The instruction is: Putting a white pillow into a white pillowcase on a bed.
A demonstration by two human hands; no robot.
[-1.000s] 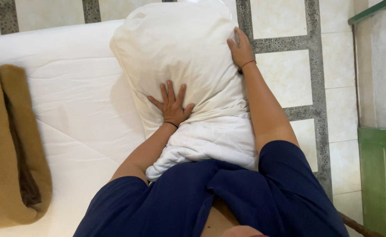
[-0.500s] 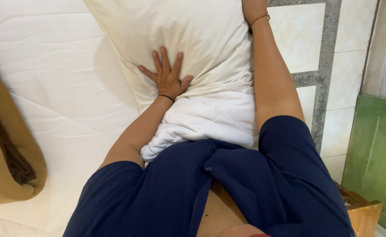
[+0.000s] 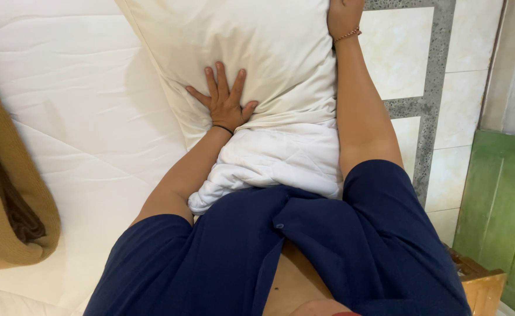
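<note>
Our left hand (image 3: 225, 102) spread flat on the pillow (image 3: 251, 52), right hand (image 3: 342, 14) gripping its far edge, white case (image 3: 269, 164) bunched below, brown blanket (image 3: 6, 222) left on the mattress (image 3: 76, 117), green door (image 3: 503, 222) right

My view sits closer over the pillow (image 3: 257, 52) now; its top edge and most of my right hand (image 3: 342, 17) pass out of sight, and the folded brown blanket (image 3: 6, 216) slides leftward.

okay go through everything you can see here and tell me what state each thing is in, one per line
pillow: partly stuffed into its case, propped on the bed.
white pillowcase: bunched at the pillow's near end.
left hand: flat, fingers spread, pressing the pillow.
right hand: at the pillow's far edge, mostly cut off.
brown blanket: folded.
</note>
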